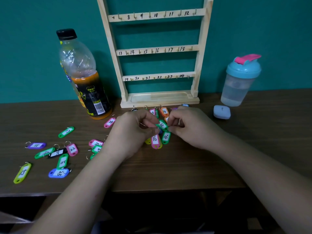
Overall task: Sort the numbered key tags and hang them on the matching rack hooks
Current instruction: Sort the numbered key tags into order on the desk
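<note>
Tag [162,125] between left hand [135,130], right hand [189,127]

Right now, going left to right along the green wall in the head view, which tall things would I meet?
Clear plastic drink bottle with a black cap → pale wooden rack with numbered hooks → translucent shaker cup with a blue lid.

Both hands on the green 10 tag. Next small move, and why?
Probably lift the green 10 tag clear and carry it to the 10 hook on the top visible rail of the rack. The left hand and right hand both pinch its ends, it lies over other tags, and the hooks in view hang bare.
</note>
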`<action>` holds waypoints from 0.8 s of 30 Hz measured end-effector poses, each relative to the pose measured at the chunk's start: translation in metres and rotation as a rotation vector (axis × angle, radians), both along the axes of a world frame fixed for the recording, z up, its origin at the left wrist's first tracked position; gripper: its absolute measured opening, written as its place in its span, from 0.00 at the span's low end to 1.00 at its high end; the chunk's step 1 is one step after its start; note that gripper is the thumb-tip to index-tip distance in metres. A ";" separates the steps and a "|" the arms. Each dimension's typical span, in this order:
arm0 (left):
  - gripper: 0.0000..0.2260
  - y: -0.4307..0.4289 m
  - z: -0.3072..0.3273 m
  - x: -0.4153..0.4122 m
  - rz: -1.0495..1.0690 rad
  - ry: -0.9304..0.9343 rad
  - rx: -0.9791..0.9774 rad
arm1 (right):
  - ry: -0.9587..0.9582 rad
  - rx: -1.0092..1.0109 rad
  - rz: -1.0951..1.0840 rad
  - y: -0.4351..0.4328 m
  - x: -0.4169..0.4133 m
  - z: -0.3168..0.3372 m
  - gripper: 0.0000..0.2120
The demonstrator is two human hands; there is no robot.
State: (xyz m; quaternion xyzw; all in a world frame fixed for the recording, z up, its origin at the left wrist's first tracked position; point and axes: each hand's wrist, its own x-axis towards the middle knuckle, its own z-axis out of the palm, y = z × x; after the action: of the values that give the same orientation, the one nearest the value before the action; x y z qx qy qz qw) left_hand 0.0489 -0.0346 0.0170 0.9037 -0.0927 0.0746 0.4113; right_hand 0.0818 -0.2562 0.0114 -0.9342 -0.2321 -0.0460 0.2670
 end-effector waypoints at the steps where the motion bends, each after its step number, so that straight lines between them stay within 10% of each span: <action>1: 0.09 0.001 0.000 0.000 0.002 -0.004 0.004 | -0.004 0.004 -0.006 0.000 -0.002 0.001 0.06; 14: 0.09 -0.021 -0.001 0.003 0.025 0.018 -0.037 | 0.174 -0.055 -0.019 -0.010 -0.003 0.006 0.20; 24: 0.09 -0.045 -0.008 0.020 -0.026 -0.008 0.104 | 0.142 -0.044 -0.050 -0.018 -0.004 0.002 0.10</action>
State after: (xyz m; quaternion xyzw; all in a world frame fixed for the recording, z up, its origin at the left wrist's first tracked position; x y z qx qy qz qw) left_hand 0.0692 -0.0795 0.0092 0.9222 -0.1096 0.0679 0.3645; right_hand 0.0781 -0.2745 0.0130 -0.9462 -0.1903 0.0187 0.2611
